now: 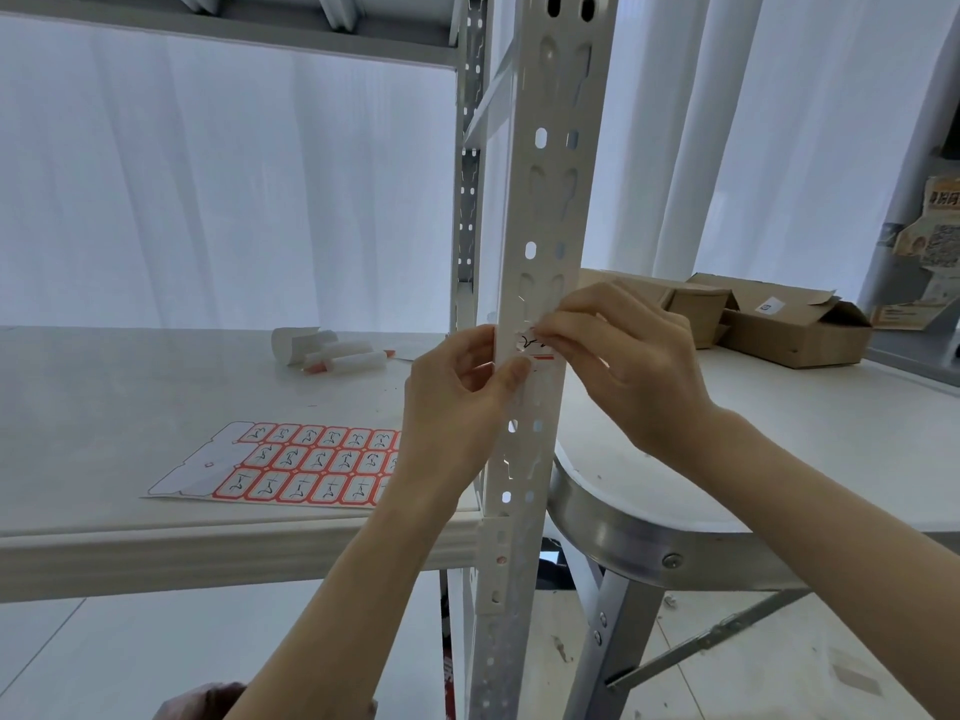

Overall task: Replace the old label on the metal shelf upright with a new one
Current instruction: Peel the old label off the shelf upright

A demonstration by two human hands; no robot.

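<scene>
White curtains back a pale shelf board holding a red-bordered label sheet at lower left. At frame centre, on the perforated white metal upright, the right hand pinches the top edge of a red-edged handwritten label. The left hand presses its thumb on the label's lower corner.

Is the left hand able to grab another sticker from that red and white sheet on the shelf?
Probably yes. The red-bordered sticker sheet lies flat on the white shelf board just below the left hand, nothing covering it. But its fingers are busy at the white metal upright.
</scene>
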